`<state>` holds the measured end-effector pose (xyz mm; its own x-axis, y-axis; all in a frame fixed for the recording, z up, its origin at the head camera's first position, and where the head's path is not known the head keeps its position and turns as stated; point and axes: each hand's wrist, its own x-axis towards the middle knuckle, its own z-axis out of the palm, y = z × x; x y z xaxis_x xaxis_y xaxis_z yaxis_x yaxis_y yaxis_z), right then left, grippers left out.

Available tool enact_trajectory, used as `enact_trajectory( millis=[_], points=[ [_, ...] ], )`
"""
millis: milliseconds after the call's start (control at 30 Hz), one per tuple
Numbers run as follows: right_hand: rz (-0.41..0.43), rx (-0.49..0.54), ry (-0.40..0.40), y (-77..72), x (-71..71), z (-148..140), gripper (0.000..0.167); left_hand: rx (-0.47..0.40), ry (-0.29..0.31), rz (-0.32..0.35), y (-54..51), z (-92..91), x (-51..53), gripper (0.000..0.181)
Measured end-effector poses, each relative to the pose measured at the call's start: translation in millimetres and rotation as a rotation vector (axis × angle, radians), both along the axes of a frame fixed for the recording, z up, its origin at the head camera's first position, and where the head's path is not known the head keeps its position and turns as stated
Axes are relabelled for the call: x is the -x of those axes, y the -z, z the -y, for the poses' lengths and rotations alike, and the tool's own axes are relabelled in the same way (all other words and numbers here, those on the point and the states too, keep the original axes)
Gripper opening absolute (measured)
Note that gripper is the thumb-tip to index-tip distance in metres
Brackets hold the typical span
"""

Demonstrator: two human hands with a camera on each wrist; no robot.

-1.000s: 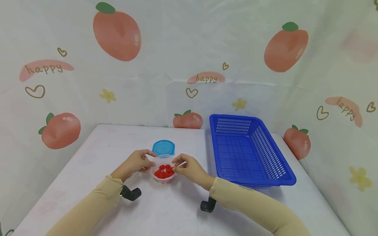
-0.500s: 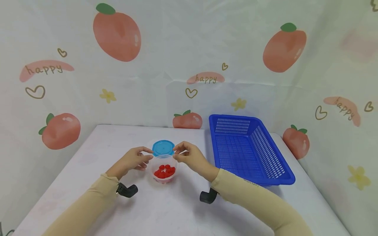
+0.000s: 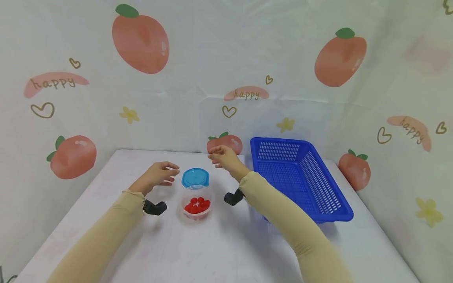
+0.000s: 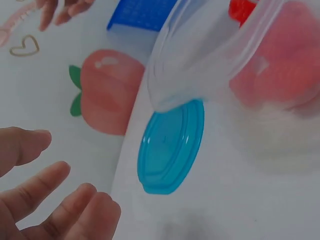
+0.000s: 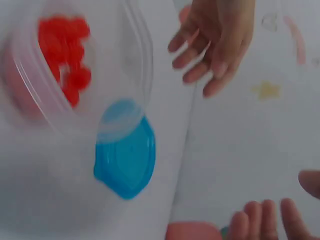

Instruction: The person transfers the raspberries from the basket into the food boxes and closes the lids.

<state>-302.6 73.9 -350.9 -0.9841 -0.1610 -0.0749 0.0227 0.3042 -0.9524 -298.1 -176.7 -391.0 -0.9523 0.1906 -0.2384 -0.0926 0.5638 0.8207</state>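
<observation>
A clear plastic bowl stands on the table with several small red pieces inside; their kind is too small to tell. Just behind it lies a blue lid, which the bowl's rim partly overlaps in the left wrist view. My left hand hovers left of the lid, fingers loosely spread and holding nothing. Farther back, my right hand is raised to the right of the lid, its fingers relaxed and free of any object. Neither hand touches the bowl or the lid.
A large blue plastic basket with slotted walls stands on the right of the table, beside my right forearm. Behind the white table hangs a fruit-patterned cloth. Black wrist cameras are strapped under both wrists.
Both hands have left the bowl's rim and moved up and back, the right one farther and past the lid. Bowl, red pieces and lid have stayed in place.
</observation>
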Motion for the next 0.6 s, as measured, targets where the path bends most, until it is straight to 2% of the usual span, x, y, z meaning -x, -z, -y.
enact_trajectory(
  millis=[200,433,600],
  points=[
    [0.192,-0.031,-0.002,17.3,29.5,1,0.037,-0.009,-0.023,0.054,8.6,-0.9,20.4,0.050],
    [0.372,-0.067,0.062,40.7,40.8,5,0.040,-0.054,-0.046,0.161,24.0,-0.6,35.2,0.056],
    [0.479,0.007,0.108,54.2,42.4,9,0.050,-0.120,-0.108,0.239,31.6,0.1,39.8,0.056]
  ],
)
